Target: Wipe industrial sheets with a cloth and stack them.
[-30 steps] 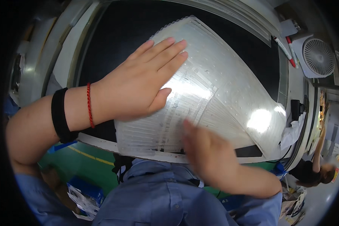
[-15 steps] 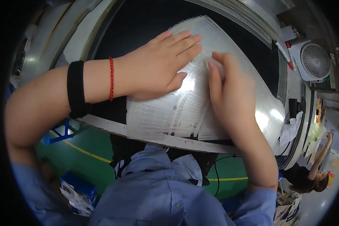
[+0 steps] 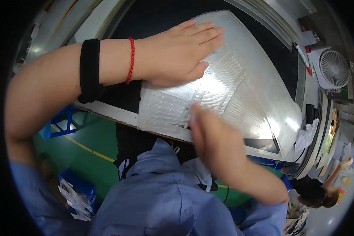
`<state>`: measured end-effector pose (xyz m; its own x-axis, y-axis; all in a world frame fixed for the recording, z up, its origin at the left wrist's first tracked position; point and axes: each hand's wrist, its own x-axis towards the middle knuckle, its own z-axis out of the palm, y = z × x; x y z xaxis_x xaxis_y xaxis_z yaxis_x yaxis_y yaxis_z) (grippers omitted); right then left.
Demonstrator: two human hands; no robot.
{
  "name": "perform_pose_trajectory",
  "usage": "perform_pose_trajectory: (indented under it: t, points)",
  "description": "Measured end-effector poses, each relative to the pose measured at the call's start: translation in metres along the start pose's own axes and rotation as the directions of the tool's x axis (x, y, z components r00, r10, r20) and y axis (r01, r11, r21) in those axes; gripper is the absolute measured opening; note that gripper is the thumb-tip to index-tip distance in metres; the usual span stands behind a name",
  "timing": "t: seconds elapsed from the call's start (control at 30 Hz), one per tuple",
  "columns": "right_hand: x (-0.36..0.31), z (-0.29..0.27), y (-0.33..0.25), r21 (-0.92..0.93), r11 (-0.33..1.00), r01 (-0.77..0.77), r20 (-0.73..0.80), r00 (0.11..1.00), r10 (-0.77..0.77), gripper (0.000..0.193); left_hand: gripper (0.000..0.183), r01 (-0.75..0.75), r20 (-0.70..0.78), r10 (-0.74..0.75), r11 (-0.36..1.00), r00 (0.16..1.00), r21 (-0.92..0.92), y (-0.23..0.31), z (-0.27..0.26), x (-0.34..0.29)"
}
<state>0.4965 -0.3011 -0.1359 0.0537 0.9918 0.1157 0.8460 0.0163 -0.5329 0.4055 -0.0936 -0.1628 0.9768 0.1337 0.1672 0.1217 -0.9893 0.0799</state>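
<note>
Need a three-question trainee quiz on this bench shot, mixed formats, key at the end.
1. Multiple choice: what lies under the left hand?
A) a cardboard box
B) clear plastic sheets
C) a metal ruler

2. True or false: the red bracelet sits nearer the left hand than the black band does.

3. Open: which hand is more blurred, and can you tell whether it touches the sheets?

Key
1. B
2. True
3. The right hand; it is over the sheets' near edge in the view, but contact cannot be told.
</note>
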Motion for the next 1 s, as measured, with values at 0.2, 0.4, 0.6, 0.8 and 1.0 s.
perform_pose_trajectory:
  t: [0.2,0.4,0.6,0.8,1.0]
  points:
    - [0.045,-0.027,0.028,-0.080,0.988,-0.129,-0.227,0.968,0.108,0.018,0.058,0.002,-0.016,-0.002,1.000,1.000,0.006,-0.002,0.000,-0.005]
    - [-0.003,-0.010,0.018,0.020,0.994,0.104,-0.077,0.992,-0.102,0.020,0.057,0.008,-0.019,-0.008,1.000,1.000,-0.010,0.000,0.001,-0.002]
    - [0.012,-0.009,0.028,-0.129,0.988,-0.086,-0.145,0.987,0.067,0.021,0.058,0.010,-0.001,-0.010,1.000,1.000,-0.006,-0.001,-0.001,-0.002]
    - [0.037,-0.027,0.031,-0.013,0.995,-0.097,-0.210,0.973,0.092,0.017,0.059,-0.006,0.009,0.006,1.000,1.000,-0.007,-0.002,-0.002,-0.004]
    - [0.005,-0.013,0.006,0.073,0.994,-0.075,-0.020,0.997,0.077,0.016,0.060,0.009,0.014,-0.009,1.000,1.000,-0.008,0.000,-0.003,-0.001]
